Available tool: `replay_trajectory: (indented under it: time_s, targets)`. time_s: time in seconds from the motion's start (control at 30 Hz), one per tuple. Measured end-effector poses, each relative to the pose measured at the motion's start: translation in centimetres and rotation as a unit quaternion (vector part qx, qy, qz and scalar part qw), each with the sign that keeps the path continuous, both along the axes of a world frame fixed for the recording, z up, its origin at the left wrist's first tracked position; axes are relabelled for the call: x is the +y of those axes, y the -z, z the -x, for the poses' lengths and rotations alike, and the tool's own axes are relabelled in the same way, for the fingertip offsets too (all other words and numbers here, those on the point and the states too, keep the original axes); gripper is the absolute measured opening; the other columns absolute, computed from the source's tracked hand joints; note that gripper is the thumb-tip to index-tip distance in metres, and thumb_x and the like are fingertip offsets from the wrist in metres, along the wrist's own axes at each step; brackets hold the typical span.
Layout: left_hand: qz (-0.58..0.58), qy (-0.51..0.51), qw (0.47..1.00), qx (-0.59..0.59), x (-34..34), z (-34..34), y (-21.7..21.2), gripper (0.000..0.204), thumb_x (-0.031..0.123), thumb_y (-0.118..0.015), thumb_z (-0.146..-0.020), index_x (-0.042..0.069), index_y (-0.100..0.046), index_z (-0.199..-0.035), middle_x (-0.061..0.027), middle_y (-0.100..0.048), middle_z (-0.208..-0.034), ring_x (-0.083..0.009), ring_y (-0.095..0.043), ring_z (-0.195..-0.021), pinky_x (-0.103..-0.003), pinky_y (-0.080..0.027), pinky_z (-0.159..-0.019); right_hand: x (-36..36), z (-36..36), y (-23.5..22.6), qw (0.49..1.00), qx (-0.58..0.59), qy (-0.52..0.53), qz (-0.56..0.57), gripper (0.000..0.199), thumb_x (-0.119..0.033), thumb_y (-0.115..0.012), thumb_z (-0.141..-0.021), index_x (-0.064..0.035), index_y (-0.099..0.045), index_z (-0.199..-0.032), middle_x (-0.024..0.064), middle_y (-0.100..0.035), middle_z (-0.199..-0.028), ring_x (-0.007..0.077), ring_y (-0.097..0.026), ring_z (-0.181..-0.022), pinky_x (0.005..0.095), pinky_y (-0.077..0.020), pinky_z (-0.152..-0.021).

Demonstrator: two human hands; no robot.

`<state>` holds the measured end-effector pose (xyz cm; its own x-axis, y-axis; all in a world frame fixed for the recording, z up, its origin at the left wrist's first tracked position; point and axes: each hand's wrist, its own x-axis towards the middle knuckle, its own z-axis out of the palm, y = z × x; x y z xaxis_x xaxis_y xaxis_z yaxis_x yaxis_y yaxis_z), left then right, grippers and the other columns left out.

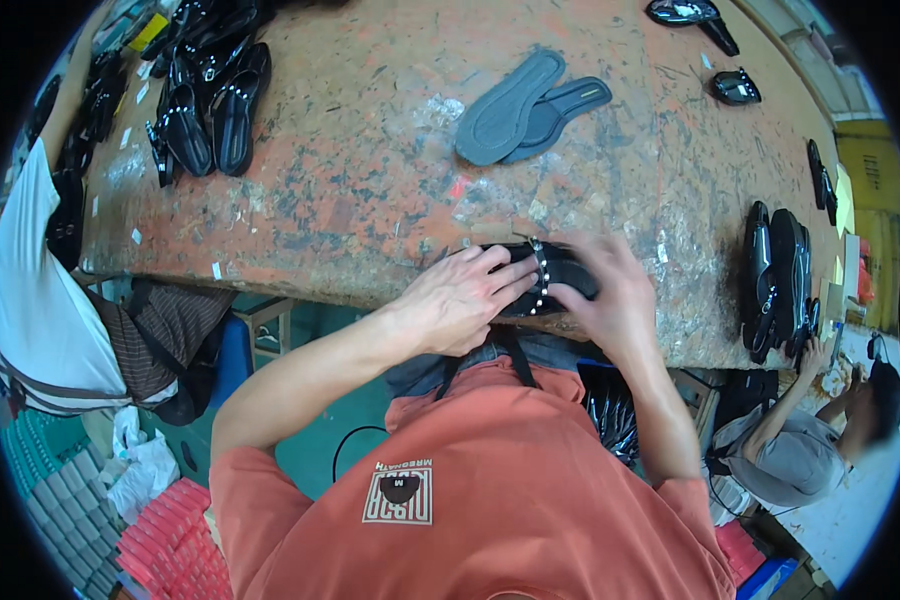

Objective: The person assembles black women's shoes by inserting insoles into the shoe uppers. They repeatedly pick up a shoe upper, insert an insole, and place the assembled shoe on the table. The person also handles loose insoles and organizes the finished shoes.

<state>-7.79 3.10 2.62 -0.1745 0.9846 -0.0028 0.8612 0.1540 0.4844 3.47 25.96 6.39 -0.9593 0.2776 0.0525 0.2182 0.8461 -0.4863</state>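
A black shoe (562, 272) with a strap of shiny studs lies crosswise at the table's near edge, directly in front of me. My left hand (462, 298) grips its left part, fingers laid over the upper close to the strap. Over the other end is my right hand (615, 295), its thumb near the shoe and its fingers blurred by motion. What those fingers do on the far side cannot be made out. Farther away on the table, a grey insole (505, 105) overlaps a second, darker one (582, 97).
Black shoes (210, 110) crowd the far left, beside another person's arm (68, 105). More black shoes (775, 275) stand at the right edge, near a seated person (790, 455). Two shiny black pieces (735, 87) (685, 12) lie far right. Red stacked items (175, 540) sit lower left.
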Motion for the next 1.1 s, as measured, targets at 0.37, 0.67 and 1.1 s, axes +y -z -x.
replay_trajectory:
  time_s: [0.37,0.67,1.1]
  targets:
    - [-0.012,0.001,1.000,-0.019,0.6,0.2,1.4,0.048,0.016,-0.081,-0.071,0.003,-0.072,-0.117,-0.0147,-0.062,-0.140,-0.0374,-0.053,-0.124,-0.049,-0.050,-0.104,-4.8,-1.3,3.3,0.988,0.063,-0.041,-0.135,0.040,-0.008,-0.080,-0.076,-0.0049,-0.076,-0.115,0.0084,-0.065,-0.086,0.0308,-0.067,-0.085,0.0445,-0.0557,-0.065]
    - [-0.012,0.141,0.988,0.064,-0.9,2.0,1.3,0.086,0.020,-0.078,-0.080,-0.007,-0.047,-0.155,-0.0227,-0.032,-0.174,-0.0386,-0.029,-0.163,-0.048,-0.028,-0.134,2.6,-1.0,2.0,0.958,0.064,-0.277,0.033,0.053,-0.035,-0.084,-0.087,-0.0063,-0.073,-0.131,0.0150,-0.069,-0.131,0.0382,-0.065,-0.125,0.0535,-0.0497,-0.110]
    - [-0.085,0.153,0.985,-0.011,4.8,1.0,0.5,0.080,0.015,-0.075,-0.062,-0.011,-0.057,-0.136,-0.0263,-0.058,-0.144,-0.0423,-0.052,-0.140,-0.047,-0.039,-0.125,6.7,-1.7,6.7,0.973,0.039,-0.195,0.118,0.125,-0.041,-0.100,-0.066,-0.0043,-0.035,-0.167,0.0172,-0.060,-0.155,0.0416,-0.054,-0.146,0.0570,-0.0337,-0.129]
